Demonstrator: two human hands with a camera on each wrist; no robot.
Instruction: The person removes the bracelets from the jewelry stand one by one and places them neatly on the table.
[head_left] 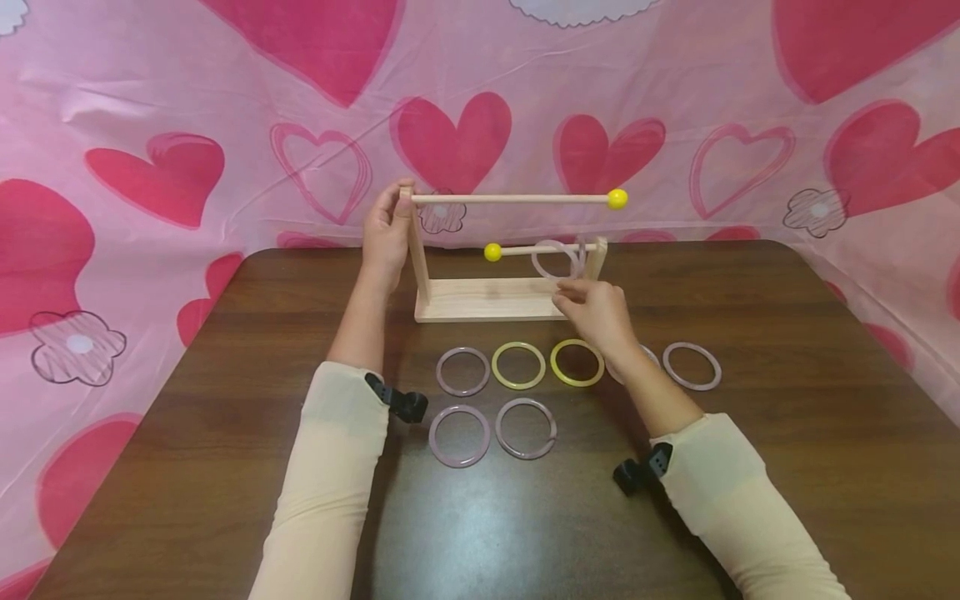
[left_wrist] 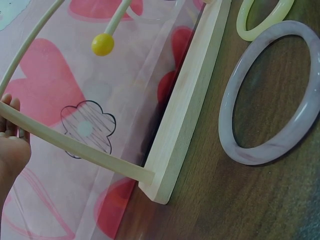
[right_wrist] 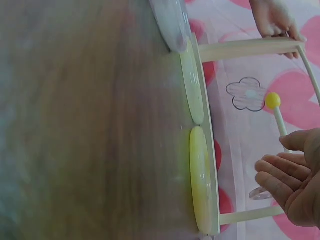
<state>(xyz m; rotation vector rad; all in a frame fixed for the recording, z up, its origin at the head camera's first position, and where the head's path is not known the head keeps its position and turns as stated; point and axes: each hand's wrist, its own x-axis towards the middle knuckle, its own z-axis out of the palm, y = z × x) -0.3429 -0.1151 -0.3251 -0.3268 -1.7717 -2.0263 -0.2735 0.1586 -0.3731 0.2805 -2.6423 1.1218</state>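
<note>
A wooden bangle stand [head_left: 491, 300] has a long upper rod and a shorter lower rod, each tipped with a yellow ball. My left hand [head_left: 386, 237] grips the top of its left post, thumb on the near side. Lilac bangles [head_left: 535, 262] hang on the lower rod, towards the right post. Just below them is my right hand [head_left: 602, 312], fingertips close to the hanging bangles. The right wrist view shows this hand's fingers [right_wrist: 282, 175] extended and apart from the thumb, with nothing in them. No bangle hangs on the upper rod [head_left: 510, 199].
In front of the stand lie two yellow bangles [head_left: 552, 363] and several lilac bangles [head_left: 431, 436] in two rows on the brown table [head_left: 247, 400]. My right wrist partly covers one lilac bangle. A pink heart-patterned cloth [head_left: 315, 75] hangs behind the table.
</note>
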